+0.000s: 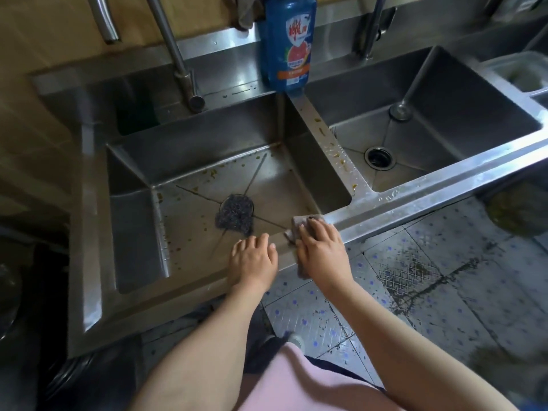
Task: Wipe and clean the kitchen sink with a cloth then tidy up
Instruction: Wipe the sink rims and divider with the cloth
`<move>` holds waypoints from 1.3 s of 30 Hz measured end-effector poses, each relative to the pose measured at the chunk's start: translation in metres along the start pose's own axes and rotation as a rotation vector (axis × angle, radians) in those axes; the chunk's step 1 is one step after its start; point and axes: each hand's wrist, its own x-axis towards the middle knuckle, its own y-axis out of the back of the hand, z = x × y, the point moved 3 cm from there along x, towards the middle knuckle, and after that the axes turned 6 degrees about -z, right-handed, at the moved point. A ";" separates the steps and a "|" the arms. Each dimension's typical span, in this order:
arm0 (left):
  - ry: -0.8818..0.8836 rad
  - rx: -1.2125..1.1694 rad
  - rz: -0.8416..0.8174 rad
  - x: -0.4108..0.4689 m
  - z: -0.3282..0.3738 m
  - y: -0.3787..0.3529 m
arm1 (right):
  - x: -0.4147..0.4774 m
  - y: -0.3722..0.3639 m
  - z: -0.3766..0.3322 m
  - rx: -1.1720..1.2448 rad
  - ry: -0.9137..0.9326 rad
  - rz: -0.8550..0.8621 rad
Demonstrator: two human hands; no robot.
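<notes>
Currently the cloth [299, 226] lies draped over the front rim of the sink [415, 209], at the divider junction, with its long axis across the rim. On it the right hand [321, 250] presses flat, fingers extended. Just beside it the left hand [253, 259] rests on the rim, fingers relaxed and empty. Directly ahead lies the soiled left basin [189, 232], likely the next target.

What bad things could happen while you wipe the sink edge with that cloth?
1. The cloth under the right hand hangs over the front rim, so grime may drip onto the tiled floor, which looks stained.
2. Food bits on the divider could get swept into the cleaner right basin.
3. The scourer lies where the left basin's creases meet, probably over the drain, so rinse water might pool.
</notes>
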 end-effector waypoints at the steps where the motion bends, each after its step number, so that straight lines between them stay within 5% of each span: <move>1: 0.004 0.003 0.006 0.000 0.000 0.000 | 0.002 0.004 0.011 -0.001 -0.015 -0.004; 7: 0.004 0.002 0.027 -0.001 0.000 0.000 | 0.022 0.021 0.074 -0.025 -0.223 -0.066; 12: -0.001 -0.005 0.000 -0.001 0.001 0.002 | 0.019 0.017 0.059 -0.031 -0.340 -0.044; 18: 0.007 -0.010 -0.031 -0.002 0.001 0.004 | -0.005 0.000 -0.022 0.021 -0.188 -0.004; 22: -0.005 -0.026 -0.027 -0.002 0.002 0.006 | -0.001 -0.001 -0.011 0.056 -0.151 -0.040; 29: -0.008 -0.045 -0.045 -0.003 0.002 0.006 | 0.013 0.017 0.046 0.020 -0.322 -0.083; 34: -0.007 -0.059 -0.048 -0.002 0.003 0.006 | 0.014 0.006 0.024 0.052 -0.438 -0.062; 39: -0.004 -0.129 -0.009 -0.001 0.000 0.003 | -0.003 -0.005 -0.019 0.185 -0.348 -0.044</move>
